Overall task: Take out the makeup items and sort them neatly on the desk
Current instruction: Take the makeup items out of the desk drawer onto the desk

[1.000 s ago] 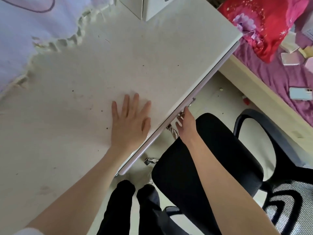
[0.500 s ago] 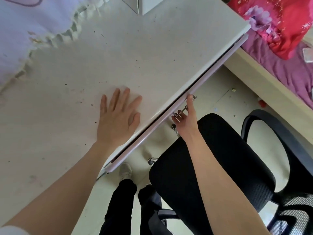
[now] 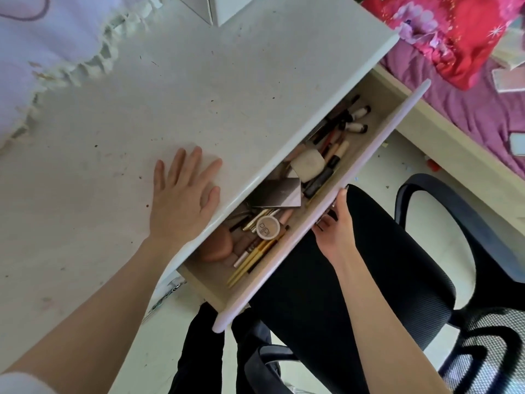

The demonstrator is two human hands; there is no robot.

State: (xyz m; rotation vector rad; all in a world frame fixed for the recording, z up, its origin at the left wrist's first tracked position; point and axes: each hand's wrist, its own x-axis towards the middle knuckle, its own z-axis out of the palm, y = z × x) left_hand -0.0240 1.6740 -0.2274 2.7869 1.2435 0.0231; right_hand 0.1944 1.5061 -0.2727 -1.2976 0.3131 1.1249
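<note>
The round compact (image 3: pixel 267 227) in the drawer (image 3: pixel 318 217), near the drawer's front panel, bears a short logo, seemingly "pip"; nothing else is legible.

Left hand (image 3: pixel 181 200) flat, palm down on the desktop (image 3: pixel 113 166) near its front edge, fingers straight and slightly spread, bare forearm running back to the lower left. Right hand (image 3: pixel 335 226) under the drawer front (image 3: pixel 321 206), fingers curled on its handle, thumb up against the front, forearm extending lower right.
</note>
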